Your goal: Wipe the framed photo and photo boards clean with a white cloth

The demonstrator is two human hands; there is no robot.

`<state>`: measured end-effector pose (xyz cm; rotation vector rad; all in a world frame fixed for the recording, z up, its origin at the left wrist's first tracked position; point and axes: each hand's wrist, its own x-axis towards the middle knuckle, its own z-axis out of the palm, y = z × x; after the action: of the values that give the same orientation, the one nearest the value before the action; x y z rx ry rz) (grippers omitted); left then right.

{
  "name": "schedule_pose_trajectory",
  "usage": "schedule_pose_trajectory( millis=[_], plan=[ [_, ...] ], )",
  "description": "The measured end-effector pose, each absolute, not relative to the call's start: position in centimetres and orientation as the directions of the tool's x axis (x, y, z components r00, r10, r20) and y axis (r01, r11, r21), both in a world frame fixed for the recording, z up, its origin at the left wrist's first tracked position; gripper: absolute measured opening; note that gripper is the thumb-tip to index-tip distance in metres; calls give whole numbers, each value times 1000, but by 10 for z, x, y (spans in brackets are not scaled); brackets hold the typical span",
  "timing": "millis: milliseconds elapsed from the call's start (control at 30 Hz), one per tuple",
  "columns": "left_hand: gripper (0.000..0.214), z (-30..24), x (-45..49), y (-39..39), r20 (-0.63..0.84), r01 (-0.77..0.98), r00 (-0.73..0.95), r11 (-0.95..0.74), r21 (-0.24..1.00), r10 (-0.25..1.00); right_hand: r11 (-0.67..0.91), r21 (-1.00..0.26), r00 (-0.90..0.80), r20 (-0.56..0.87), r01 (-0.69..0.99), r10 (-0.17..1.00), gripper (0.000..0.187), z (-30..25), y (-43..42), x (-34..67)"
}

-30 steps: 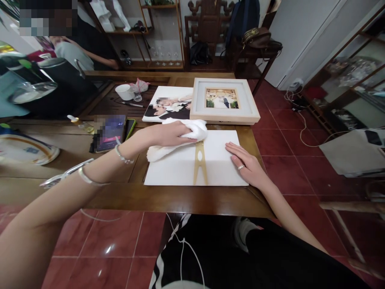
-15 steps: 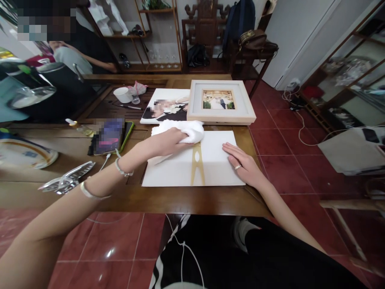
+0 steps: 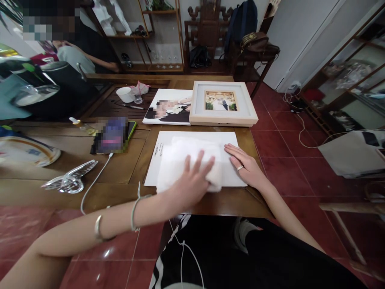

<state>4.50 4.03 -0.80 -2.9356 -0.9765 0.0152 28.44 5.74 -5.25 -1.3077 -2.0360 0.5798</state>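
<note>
A white cloth lies spread over the middle of a white board on the wooden table. My left hand presses on top of the cloth with its fingers apart. Small dark print shows near the board's left edge. My right hand rests flat on the board's right side, fingers stretched out. The yellowish strip down the board's middle is hidden under the cloth and hand.
Beyond the board lie a light wooden picture frame and a photo print. Left of it are a phone with a white cable, a silver plier-like tool, a dropper bottle and a white cup. A person sits at the far left.
My left hand has moved toward me with the cloth, from the board's far edge to its near edge. The bunched cloth is now spread flatter. My right hand has stayed put.
</note>
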Motion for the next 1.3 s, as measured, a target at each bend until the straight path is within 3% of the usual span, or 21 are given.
schedule_pose_trajectory(
  millis=[233,500,667,800,967,1100,1300],
  plan=[
    [14,-4,40,2,-6,519,854,-854,-42,520,426,-662,-299,304,617,905,38,-54,58,284],
    [29,9,70,83,-77,651,756,-759,-15,650,432,-655,-316,294,620,902,39,-53,58,285],
    [29,0,87,99,-72,696,705,-708,-119,705,421,-651,-316,280,632,907,40,-54,58,286],
    [33,-3,86,74,10,649,749,-731,-209,662,424,-650,-318,282,631,905,40,-56,59,286],
    [29,-1,84,11,1,554,815,-780,-292,579,409,-656,-300,279,635,912,40,-55,58,285],
    [28,0,80,-5,-6,505,852,-824,-258,524,413,-661,-308,277,626,910,40,-53,58,284],
    [32,7,85,46,-50,629,752,-740,-238,657,394,-685,-298,261,613,918,42,-53,58,285]
  ],
)
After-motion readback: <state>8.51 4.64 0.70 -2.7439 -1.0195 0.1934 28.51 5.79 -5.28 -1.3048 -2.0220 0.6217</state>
